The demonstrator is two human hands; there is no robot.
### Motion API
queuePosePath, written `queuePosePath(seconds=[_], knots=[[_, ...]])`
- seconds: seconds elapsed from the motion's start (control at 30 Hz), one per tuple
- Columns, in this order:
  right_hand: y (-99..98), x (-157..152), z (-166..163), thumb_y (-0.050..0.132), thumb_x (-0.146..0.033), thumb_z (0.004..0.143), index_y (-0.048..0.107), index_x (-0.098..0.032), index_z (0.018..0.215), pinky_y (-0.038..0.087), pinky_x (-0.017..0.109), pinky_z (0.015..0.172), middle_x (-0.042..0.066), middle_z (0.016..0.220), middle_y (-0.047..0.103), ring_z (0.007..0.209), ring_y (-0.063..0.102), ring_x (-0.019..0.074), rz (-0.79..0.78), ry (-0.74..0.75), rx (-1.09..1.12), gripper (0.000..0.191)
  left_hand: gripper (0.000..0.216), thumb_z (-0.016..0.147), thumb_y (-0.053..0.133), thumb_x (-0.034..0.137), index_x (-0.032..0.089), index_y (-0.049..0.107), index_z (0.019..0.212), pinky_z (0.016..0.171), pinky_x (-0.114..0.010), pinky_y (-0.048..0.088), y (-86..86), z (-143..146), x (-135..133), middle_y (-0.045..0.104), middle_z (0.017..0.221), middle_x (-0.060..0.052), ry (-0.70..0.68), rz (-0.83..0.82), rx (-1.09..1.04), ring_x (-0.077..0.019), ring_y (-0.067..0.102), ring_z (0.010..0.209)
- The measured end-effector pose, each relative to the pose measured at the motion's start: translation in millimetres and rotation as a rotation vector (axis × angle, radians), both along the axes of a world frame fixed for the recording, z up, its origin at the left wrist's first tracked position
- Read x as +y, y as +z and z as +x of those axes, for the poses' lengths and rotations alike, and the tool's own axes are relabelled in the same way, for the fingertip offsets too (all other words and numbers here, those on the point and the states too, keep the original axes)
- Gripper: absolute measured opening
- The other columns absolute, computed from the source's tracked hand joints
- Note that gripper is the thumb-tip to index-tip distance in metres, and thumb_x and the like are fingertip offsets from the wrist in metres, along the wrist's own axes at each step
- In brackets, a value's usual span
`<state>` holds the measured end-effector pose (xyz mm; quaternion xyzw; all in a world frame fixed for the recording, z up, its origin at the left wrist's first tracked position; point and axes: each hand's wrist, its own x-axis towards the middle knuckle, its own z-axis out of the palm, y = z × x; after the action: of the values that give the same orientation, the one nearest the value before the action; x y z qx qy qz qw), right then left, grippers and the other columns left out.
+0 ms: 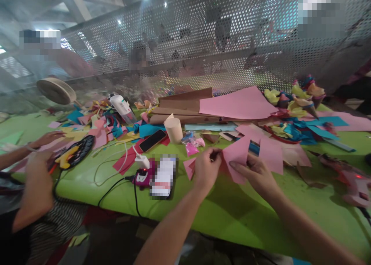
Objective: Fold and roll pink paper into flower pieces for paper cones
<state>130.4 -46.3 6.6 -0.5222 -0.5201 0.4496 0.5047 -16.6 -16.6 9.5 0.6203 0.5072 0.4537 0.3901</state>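
Between my two hands is a folded piece of pink paper (pixel 238 157), held up over the green table (pixel 220 218). My left hand (pixel 207 165) pinches its left edge with curled fingers. On the other side, my right hand (pixel 256 170) grips it with the thumb lying across the front; the fingers behind are partly hidden. Small pink paper scraps (pixel 189 167) lie beside my left hand. Behind my right hand are more flat pink sheets (pixel 271 153). A small pink plastic packet (pixel 191 148) lies just beyond my left hand.
A phone (pixel 162 178) and a purple power strip (pixel 144 178) with cables lie left of my hands. Farther right rests a glue gun (pixel 355 182). A beige paper cylinder (pixel 174 129) stands at the back. At far left, a co-worker's hands (pixel 40 157) are near paper pieces.
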Motion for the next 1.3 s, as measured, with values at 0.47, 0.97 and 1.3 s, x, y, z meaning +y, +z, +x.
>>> queuePosePath(seconds=[0.47,0.97,1.3], knots=[[-1.7,0,-2,0.07,-0.047,0.072,0.068,-0.015,0.079,0.044,0.028,0.054,0.006,0.071,0.068,0.063,0.06,0.0203,-0.026,-0.011,-0.049,0.033,0.007,0.086,0.058,0.013,0.018,0.062,0.086,0.071,-0.03,0.049,-3.1,3,-5,0.07,0.085,-0.006,0.116,0.2,0.18,-0.0184,0.065,0.077],[-8.8,1,1,0.064,-0.043,0.078,0.07,-0.016,0.077,0.047,0.029,0.056,0.006,0.07,0.069,0.066,0.063,0.0226,0.082,-0.016,-0.185,0.028,0.012,0.082,0.064,0.011,0.016,0.065,0.093,0.071,-0.029,0.051,-4.6,5,-1,0.071,0.086,-0.007,0.017,0.027,-0.065,-0.0175,0.067,0.078],[-8.7,0,-2,0.068,-0.047,0.076,0.067,-0.017,0.069,0.045,0.029,0.053,0.004,0.065,0.066,0.061,0.06,0.0204,0.035,-0.01,-0.153,0.031,0.009,0.08,0.061,0.01,0.016,0.064,0.086,0.074,-0.031,0.05,-2.4,6,-2,0.07,0.086,-0.006,0.084,0.016,-0.046,-0.0176,0.065,0.08]])
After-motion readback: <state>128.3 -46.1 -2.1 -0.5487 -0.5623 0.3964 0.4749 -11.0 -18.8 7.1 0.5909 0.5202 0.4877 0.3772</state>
